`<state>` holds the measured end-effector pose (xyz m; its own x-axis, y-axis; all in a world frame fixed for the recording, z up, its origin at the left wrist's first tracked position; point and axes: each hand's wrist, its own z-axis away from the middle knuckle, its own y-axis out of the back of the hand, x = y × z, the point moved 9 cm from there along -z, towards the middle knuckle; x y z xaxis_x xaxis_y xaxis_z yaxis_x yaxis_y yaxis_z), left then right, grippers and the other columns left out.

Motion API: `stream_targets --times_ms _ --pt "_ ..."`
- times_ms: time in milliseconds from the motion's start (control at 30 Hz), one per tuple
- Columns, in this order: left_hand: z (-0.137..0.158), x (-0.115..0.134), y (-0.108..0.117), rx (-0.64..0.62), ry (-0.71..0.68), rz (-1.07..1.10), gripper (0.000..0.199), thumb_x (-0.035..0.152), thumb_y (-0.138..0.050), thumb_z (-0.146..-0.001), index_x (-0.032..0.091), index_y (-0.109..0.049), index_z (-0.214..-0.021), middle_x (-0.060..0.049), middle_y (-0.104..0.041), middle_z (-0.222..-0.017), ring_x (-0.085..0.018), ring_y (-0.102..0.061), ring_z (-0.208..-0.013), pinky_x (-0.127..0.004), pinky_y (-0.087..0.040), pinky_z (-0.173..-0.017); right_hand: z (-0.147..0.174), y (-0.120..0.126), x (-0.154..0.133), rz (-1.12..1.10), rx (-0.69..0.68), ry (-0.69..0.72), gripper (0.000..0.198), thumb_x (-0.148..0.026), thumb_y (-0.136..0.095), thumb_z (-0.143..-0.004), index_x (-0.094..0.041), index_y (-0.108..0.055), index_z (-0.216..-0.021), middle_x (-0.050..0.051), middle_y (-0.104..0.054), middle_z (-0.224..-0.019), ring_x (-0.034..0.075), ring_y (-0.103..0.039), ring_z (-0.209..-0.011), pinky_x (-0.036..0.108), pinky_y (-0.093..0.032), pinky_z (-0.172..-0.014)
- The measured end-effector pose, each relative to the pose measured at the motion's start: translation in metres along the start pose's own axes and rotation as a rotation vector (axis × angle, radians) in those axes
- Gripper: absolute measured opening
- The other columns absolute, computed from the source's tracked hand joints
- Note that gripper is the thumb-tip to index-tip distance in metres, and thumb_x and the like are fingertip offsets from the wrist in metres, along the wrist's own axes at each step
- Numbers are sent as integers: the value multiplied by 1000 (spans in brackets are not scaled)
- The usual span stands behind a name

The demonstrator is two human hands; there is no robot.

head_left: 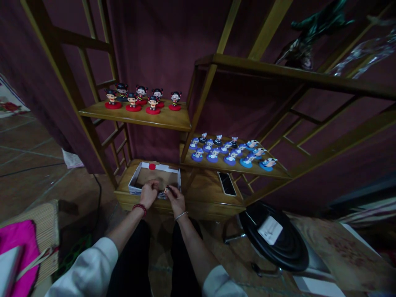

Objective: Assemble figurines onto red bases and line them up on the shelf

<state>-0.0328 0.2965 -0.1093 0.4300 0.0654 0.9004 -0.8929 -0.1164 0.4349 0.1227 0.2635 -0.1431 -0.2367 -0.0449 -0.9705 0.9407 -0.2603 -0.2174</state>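
Both my hands are over the front side of a shallow open cardboard box (177,177) on the low wooden shelf. My right hand (177,201) pinches a small figurine (166,190) with a dark head at the box's front edge. My left hand (149,194) is closed just left of it, fingers curled over the box; what they hold, if anything, is too small to make out. A round red base (152,166) lies at the back rim of the box.
On the upper left shelf (148,119) stand several black-haired figurines (133,101) on red bases. Several purple and blue figurines (213,154) fill the middle right shelf. A phone (227,183) lies right of the box. A black stool (275,239) stands at lower right.
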Motion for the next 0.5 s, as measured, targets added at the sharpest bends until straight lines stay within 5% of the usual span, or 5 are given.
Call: stream_targets --times_ms 500 --pt "-80 -17 -28 -86 68 -256 23 7 -51 -60 14 -60 -80 -15 -65 -90 -24 -59 -90 -31 -40 -78 -8 -1 5 38 1 5 37 -42 -67 -59 -21 -64 -89 3 -67 -80 19 -62 -72 29 -52 -62"
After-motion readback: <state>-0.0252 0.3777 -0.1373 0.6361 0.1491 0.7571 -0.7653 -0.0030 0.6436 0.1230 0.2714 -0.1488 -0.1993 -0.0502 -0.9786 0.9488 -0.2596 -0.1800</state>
